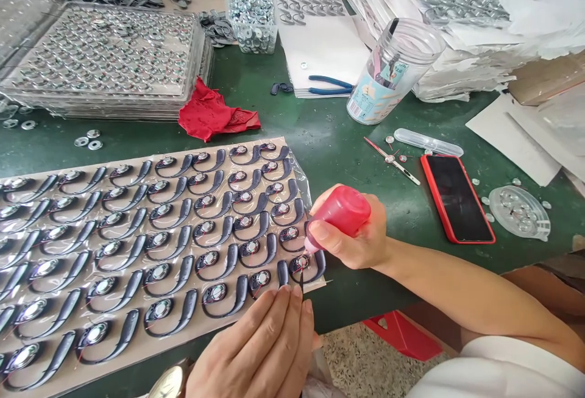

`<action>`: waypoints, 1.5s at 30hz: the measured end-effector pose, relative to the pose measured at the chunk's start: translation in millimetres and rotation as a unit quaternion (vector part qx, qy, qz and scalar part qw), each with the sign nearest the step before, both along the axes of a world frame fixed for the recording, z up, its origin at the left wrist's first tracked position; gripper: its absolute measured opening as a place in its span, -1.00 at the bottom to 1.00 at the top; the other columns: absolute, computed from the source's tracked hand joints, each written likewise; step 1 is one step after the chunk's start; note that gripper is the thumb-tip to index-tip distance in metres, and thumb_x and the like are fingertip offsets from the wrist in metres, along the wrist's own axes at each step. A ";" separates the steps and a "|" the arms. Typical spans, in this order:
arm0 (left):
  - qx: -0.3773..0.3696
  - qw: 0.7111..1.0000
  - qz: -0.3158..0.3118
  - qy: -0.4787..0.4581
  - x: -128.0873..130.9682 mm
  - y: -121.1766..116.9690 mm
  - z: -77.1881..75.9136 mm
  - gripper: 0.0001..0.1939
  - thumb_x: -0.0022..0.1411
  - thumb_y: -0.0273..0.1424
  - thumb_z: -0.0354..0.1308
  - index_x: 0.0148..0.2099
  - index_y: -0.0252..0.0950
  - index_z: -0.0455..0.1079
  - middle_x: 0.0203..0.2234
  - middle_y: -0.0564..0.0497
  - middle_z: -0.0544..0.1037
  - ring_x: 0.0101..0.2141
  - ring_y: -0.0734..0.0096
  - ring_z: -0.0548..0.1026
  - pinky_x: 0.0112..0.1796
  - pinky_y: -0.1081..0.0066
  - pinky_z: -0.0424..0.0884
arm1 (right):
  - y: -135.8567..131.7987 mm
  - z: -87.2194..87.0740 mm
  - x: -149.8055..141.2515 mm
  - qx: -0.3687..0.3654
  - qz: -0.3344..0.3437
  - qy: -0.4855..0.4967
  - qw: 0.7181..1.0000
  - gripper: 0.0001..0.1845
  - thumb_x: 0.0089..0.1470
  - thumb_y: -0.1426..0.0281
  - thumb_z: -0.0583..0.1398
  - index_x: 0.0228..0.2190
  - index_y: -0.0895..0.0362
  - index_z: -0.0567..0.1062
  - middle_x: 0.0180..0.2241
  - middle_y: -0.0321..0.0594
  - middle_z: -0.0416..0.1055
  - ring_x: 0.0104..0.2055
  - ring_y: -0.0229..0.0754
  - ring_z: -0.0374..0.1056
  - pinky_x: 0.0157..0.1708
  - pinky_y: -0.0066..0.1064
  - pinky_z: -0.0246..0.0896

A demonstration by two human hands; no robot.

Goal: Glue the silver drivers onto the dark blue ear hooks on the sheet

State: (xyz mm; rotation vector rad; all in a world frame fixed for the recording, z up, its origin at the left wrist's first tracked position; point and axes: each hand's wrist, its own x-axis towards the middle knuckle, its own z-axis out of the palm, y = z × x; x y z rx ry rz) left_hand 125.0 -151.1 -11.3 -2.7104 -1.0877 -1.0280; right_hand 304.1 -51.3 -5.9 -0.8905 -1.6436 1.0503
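Observation:
My right hand (361, 245) is wrapped around a red squeeze bottle (343, 208), tilted with its nozzle down at a dark ear-hook part (316, 269). A round silver speaker sits in that part at the right end of the front row. Close by, the fingers of my left hand (262, 343) are pressed together on a thin dark pointed tool (301, 279), whose tip reaches the same speaker; most of the tool is hidden. Rows of similar ear-hook parts with thin red wires lie on a film-covered brown board (315, 286).
Behind the board lie a red cloth (214, 111) and stacked clear trays of small speakers (192, 75). Blue-handled pliers (331, 85), a plastic jar (372, 96), a tub of washers (252, 23), a phone (457, 200) and a round clear case (521, 212) stand or lie farther off.

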 end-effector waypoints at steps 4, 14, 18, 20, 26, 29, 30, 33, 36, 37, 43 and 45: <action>-0.004 1.000 0.001 -0.003 0.0 1.6 1.9 -0.51 0.34 -0.08 0.12 0.07 -0.40 0.46 -0.11 -0.17 0.60 0.00 0.12 0.55 0.13 0.11 0.47 | 0.4 -0.5 0.6 -0.009 -0.029 -0.026 0.999 -0.66 0.06 0.31 0.32 -0.64 0.11 0.37 -0.72 -0.32 0.36 -0.65 -0.28 0.31 -0.64 -0.44 0.24; 0.000 0.998 -0.012 0.067 -10.9 -7.9 -0.9 -0.81 0.41 -0.52 0.07 -0.07 -0.48 0.50 -0.20 -0.09 0.66 -0.12 0.33 0.62 0.30 0.20 0.19 | 1.6 -2.6 0.6 -0.015 -0.012 -0.090 0.996 -0.67 0.07 0.24 0.32 -0.63 0.13 0.50 -0.64 -0.26 0.42 -0.57 -0.27 0.31 -0.54 -0.41 0.28; -0.020 0.999 -0.010 0.047 -11.0 -5.1 4.0 -0.79 0.42 -0.54 0.03 -0.09 -0.48 0.50 -0.20 -0.09 0.67 -0.12 0.32 0.62 0.21 0.26 0.30 | 3.1 3.5 1.8 0.005 -0.028 -0.107 0.994 -0.66 0.11 0.29 0.28 -0.65 0.12 0.48 -0.68 -0.29 0.41 -0.61 -0.28 0.28 -0.56 -0.40 0.24; -0.029 0.999 -0.012 0.020 -12.3 -5.2 2.0 -0.77 0.43 -0.56 0.00 -0.08 -0.49 0.50 -0.18 -0.11 0.66 -0.11 0.29 0.62 0.14 0.27 0.36 | 3.3 5.8 2.5 0.005 -0.025 -0.106 0.994 -0.64 0.12 0.32 0.27 -0.67 0.11 0.45 -0.71 -0.31 0.39 -0.64 -0.30 0.26 -0.59 -0.41 0.20; -0.056 0.997 -0.041 -0.044 -18.3 -2.8 -1.0 -0.65 0.48 -0.55 -0.15 -0.04 -0.50 0.49 -0.11 -0.17 0.62 -0.02 0.21 0.56 0.10 0.21 0.40 | 2.8 4.7 3.3 -0.001 -0.018 -0.058 0.998 -0.66 0.10 0.34 0.30 -0.65 0.11 0.41 -0.70 -0.37 0.38 -0.66 -0.34 0.25 -0.60 -0.45 0.21; -0.077 0.996 -0.039 -0.023 -20.0 2.8 7.9 -0.76 0.43 -0.58 -0.01 -0.07 -0.47 0.49 -0.16 -0.09 0.65 -0.07 0.29 0.59 0.04 0.30 0.46 | 2.6 4.3 3.8 0.002 -0.018 -0.077 0.997 -0.64 0.11 0.32 0.29 -0.66 0.09 0.40 -0.70 -0.35 0.35 -0.64 -0.32 0.24 -0.60 -0.43 0.21; -0.082 0.996 -0.038 -0.013 -20.3 4.6 10.6 -0.79 0.41 -0.58 0.01 -0.08 -0.45 0.49 -0.17 -0.07 0.66 -0.09 0.31 0.61 0.01 0.32 0.48 | 2.5 4.4 4.0 -0.004 -0.015 -0.089 0.996 -0.63 0.11 0.30 0.28 -0.66 0.09 0.39 -0.71 -0.35 0.34 -0.64 -0.31 0.24 -0.60 -0.43 0.21; -0.097 0.995 -0.035 -0.014 -20.6 8.6 14.5 -0.80 0.43 -0.54 0.03 -0.09 -0.42 0.50 -0.17 -0.04 0.66 -0.11 0.32 0.62 -0.03 0.34 0.50 | 1.9 4.4 4.8 -0.020 -0.010 -0.103 0.994 -0.62 0.12 0.26 0.28 -0.67 0.08 0.39 -0.71 -0.36 0.33 -0.64 -0.30 0.25 -0.61 -0.42 0.21; -0.124 0.990 -0.033 -0.066 -20.8 12.7 14.9 -0.82 0.40 -0.56 0.07 -0.11 -0.39 0.51 -0.20 0.00 0.66 -0.12 0.39 0.61 -0.03 0.38 0.49 | 0.9 3.8 5.1 -0.026 -0.001 -0.101 0.995 -0.63 0.11 0.26 0.29 -0.66 0.08 0.40 -0.71 -0.36 0.33 -0.64 -0.30 0.26 -0.60 -0.42 0.23; -0.136 0.986 -0.033 -0.086 -21.0 14.6 15.4 -0.83 0.38 -0.58 0.08 -0.12 -0.39 0.51 -0.23 0.00 0.66 -0.14 0.42 0.61 -0.04 0.40 0.49 | 0.5 3.6 5.0 -0.025 0.004 -0.100 0.995 -0.64 0.11 0.27 0.29 -0.65 0.08 0.41 -0.70 -0.35 0.34 -0.63 -0.30 0.27 -0.60 -0.42 0.25; -0.193 0.969 -0.030 -0.153 -21.8 26.0 19.4 -0.82 0.29 -0.67 0.10 -0.17 -0.40 0.49 -0.30 0.01 0.62 -0.23 0.52 0.58 -0.09 0.50 0.49 | -1.9 2.3 1.8 0.010 0.017 -0.102 0.995 -0.69 0.07 0.26 0.33 -0.62 0.08 0.44 -0.66 -0.35 0.41 -0.63 -0.30 0.30 -0.60 -0.43 0.28; -0.211 0.962 -0.027 -0.170 -20.5 27.2 19.8 -0.80 0.26 -0.69 0.10 -0.17 -0.39 0.49 -0.29 0.01 0.61 -0.22 0.52 0.57 -0.08 0.49 0.48 | -2.3 1.1 0.8 0.023 0.010 -0.076 0.997 -0.72 0.03 0.27 0.35 -0.59 0.09 0.44 -0.65 -0.35 0.43 -0.64 -0.29 0.32 -0.62 -0.43 0.29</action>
